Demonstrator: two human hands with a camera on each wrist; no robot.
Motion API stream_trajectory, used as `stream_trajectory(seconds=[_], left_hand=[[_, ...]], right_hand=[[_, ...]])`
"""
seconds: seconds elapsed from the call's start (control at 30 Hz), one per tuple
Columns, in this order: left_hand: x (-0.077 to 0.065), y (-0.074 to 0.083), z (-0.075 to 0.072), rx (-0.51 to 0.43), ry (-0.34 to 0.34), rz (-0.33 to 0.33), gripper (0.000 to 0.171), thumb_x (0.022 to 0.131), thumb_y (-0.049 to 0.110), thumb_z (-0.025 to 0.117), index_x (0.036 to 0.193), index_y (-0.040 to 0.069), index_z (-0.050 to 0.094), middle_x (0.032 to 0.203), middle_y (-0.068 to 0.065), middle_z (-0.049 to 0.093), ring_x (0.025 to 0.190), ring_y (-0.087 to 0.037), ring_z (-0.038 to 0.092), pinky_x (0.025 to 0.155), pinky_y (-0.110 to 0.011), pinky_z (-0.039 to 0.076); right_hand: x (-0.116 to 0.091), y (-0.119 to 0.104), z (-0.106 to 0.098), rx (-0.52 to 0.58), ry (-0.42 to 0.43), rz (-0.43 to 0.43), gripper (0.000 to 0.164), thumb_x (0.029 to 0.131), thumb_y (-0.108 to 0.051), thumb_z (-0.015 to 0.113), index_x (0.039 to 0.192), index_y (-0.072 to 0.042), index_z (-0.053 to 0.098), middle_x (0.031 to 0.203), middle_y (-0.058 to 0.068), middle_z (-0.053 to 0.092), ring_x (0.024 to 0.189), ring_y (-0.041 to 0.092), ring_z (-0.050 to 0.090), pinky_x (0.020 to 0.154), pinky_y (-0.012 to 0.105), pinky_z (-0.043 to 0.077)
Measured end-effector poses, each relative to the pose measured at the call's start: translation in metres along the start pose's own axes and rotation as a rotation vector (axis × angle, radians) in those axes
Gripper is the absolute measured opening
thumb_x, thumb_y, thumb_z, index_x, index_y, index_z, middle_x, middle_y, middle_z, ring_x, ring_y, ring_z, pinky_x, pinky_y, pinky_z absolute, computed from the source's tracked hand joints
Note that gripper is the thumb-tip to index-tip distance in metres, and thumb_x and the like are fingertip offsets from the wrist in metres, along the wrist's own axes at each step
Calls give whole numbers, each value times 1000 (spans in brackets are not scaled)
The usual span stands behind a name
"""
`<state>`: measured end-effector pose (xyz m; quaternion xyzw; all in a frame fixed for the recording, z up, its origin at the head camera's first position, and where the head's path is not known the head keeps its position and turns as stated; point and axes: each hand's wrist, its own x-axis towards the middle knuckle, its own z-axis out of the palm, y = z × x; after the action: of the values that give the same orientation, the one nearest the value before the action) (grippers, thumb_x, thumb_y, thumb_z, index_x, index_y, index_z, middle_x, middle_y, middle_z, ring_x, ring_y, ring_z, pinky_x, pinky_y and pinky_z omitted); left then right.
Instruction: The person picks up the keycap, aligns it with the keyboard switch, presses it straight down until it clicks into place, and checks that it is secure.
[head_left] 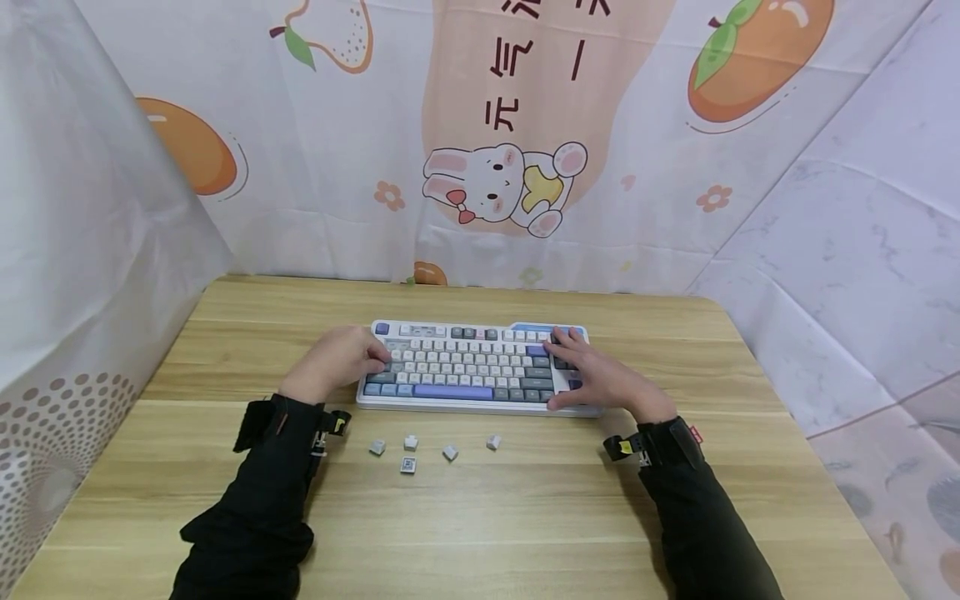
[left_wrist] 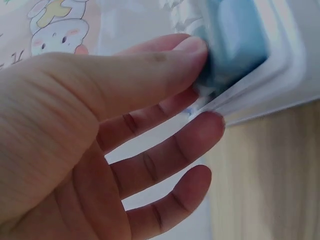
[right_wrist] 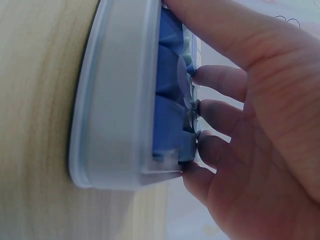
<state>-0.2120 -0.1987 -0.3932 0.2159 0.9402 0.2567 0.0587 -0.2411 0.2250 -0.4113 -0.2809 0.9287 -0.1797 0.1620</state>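
While our right hand [head_left: 603,379] rests, fingers spread, on the right end of the keyboard [head_left: 465,368], our left hand [head_left: 337,360] is at its left edge; we cannot tell whether thumb and index finger pinch the blue-grey key [left_wrist: 239,40]. The keyboard lies on the table [head_left: 525,517], five loose keycaps [head_left: 408,466] before it.

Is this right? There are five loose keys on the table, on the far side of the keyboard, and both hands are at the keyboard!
Not quite: the loose keys are on the near side of the keyboard, as the head view shows. Yes, five lie on the table, and the left hand and right hand are at the keyboard.
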Motion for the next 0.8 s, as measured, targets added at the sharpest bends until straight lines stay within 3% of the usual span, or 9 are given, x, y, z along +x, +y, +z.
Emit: stream_trajectory(seconds=[0.27,0.6,0.8], left_hand=[[-1,-2,3,-18,5,-9,14,90,-2,74,100,3,81,96,-6,76,92,-22,71,83,-43,57],[-3,-11,2,-110,0,-26,15,92,0,72,104,2,80,100,-8,76,95,-25,70,84,-44,57],[-5,-12,-3,-168,-47,-75,18,94,0,69,109,2,78,111,-13,74,110,-33,66,94,-50,52]], right_hand=[[-2,-1,-1,17,-1,-1,107,76,-56,83,159,-11,33,169,13,9,154,39,-1,119,60,19],[-1,-2,-1,11,-6,0,107,77,-55,82,160,-11,32,169,12,8,154,38,-1,119,59,20],[-1,0,-1,0,4,-12,106,77,-55,83,159,-10,33,169,14,9,154,39,0,119,59,19]])
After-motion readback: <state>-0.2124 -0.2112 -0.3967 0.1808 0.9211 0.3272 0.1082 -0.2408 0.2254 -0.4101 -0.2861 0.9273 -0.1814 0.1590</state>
